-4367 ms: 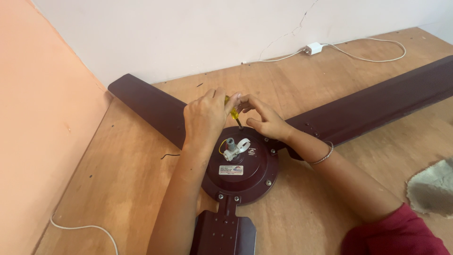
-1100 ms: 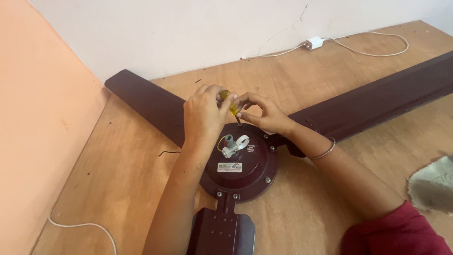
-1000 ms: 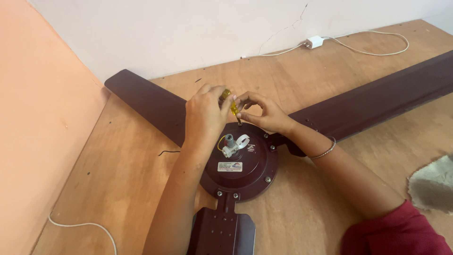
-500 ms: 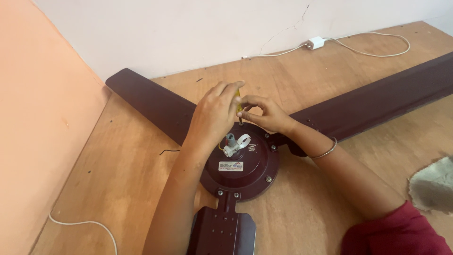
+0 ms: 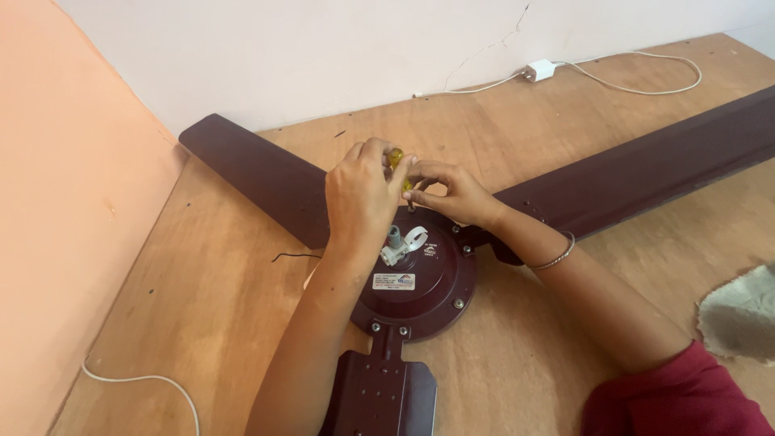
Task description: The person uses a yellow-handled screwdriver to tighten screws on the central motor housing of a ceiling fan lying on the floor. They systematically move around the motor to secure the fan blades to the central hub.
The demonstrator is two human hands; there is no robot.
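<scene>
The left hand [image 5: 362, 194] is curled tight around a yellow screwdriver handle [image 5: 395, 158], while the right hand [image 5: 452, 192] pinches the shaft low down, fingertips pressed together at the far rim of the motor [image 5: 420, 278]. That maroon motor lies on the wooden floor [image 5: 210, 291], with blades [image 5: 646, 169] spreading outward; a white cable [image 5: 630, 77] runs near the wall and a cloth [image 5: 739, 315] lies at right.

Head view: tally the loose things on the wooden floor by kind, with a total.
Dark maroon ceiling fan, round motor housing with three blades: 1
Yellow-handled screwdriver, gripped by the left hand, steadied by the right hand: 1
White cables: 2, one with a plug, one near the peach wall
Grey cloth: 1
Total: 5
</scene>
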